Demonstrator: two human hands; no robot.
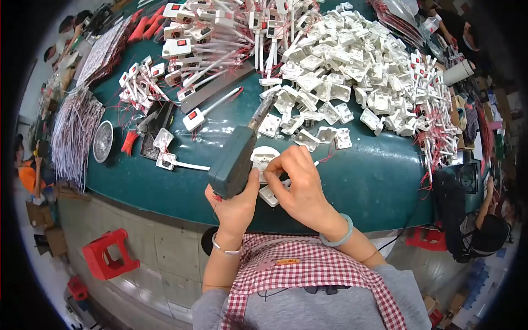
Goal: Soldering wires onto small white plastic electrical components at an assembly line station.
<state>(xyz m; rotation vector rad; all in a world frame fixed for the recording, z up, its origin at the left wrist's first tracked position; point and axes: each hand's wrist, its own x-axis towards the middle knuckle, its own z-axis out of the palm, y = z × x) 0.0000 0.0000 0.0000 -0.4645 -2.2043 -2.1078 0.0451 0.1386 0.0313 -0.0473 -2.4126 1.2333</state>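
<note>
A dark green power tool [234, 159] with a long, stained metal nose points away across the table. My left hand [236, 209] is closed round its rear end, though the tool hides most of those fingers. The left thumb reaches the edge of a rounded white plastic part [264, 157]. Against the same part, the thumb and index finger of my right hand [301, 184] are pinched together; what lies between them is too small to make out. Below these fingertips sits a white plastic housing [268, 196], partly covered by my right hand.
White housing shells [352, 66] are heaped at the back. Assembled white pieces with red switches [209, 49] pile up back left, others [432, 110] at right. One such piece [203, 116] lies alone beside a metal strip [217, 85]. A metal bowl [103, 141] stands at left.
</note>
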